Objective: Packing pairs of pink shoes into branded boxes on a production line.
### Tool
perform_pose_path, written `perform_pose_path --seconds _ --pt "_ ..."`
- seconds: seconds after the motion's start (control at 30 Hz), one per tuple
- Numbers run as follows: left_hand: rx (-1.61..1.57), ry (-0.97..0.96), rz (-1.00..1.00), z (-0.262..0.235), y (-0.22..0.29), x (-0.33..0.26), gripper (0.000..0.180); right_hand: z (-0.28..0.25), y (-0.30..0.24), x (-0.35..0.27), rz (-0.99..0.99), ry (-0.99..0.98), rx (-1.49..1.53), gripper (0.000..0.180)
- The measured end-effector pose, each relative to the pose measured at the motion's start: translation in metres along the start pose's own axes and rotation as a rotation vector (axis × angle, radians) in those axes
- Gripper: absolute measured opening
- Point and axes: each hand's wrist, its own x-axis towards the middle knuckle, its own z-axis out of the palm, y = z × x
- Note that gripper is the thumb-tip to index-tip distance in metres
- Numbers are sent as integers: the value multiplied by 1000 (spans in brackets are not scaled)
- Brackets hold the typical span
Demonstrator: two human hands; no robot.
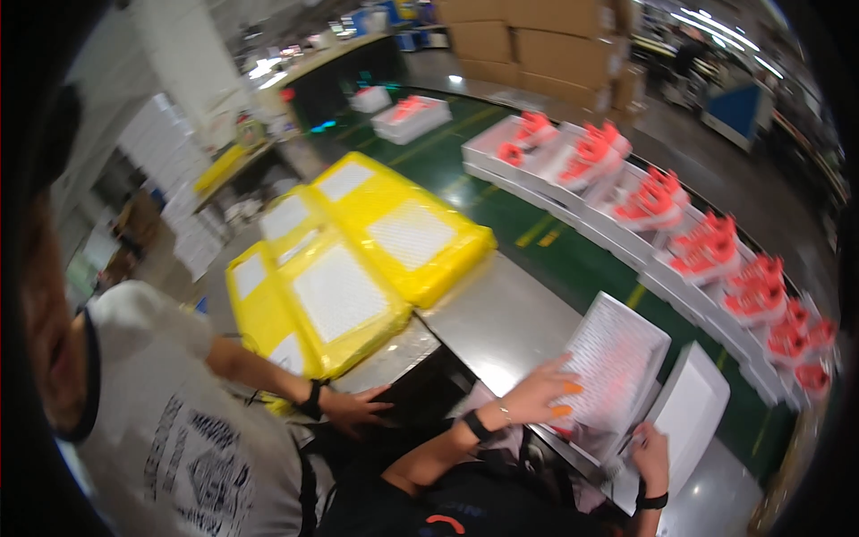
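My left hand lies with fingers stretched over white patterned paper in a shoebox in front of me; orange covers sit on some fingertips. Pinkish patches show through the paper. Beside that box, on its right, a plain white box lid is tilted up. At the lid's near left edge my right hand is closed, fingers curled; what they pinch is blurred and cannot be made out. Both my wrists wear black bands.
Open boxes of coral shoes line the far side of the green conveyor belt. Yellow-wrapped bundles lie on the metal table to the left. A co-worker in a white shirt stands close on my left, one hand reaching toward me. Cartons are stacked behind.
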Motion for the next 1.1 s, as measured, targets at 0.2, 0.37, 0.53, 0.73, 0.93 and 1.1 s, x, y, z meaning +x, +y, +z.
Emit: perform_pose_path --seconds 0.2,0.37,0.53,0.73,0.93,1.1 --pt "-428 56 -259 -39 56 34 52 -130 -11 -94 -235 333 1092 33" --pt "-1132 -136 -259 -3 103 74 89 -65 63 -135 -293 629 1513 77" --pt "-1205 -192 -387 0 123 85 89 -22 -11 -119 -62 366 1561 88" --pt "-893 -6 -511 -41 59 57 80 8 -62 -54 18 -106 1442 76" --pt "-601 92 -626 -19 4 9 59 42 -76 -1 -62 135 1057 70" --pt "-554 37 -724 -6 -11 -3 59 64 -64 11 -67 184 1080 67"
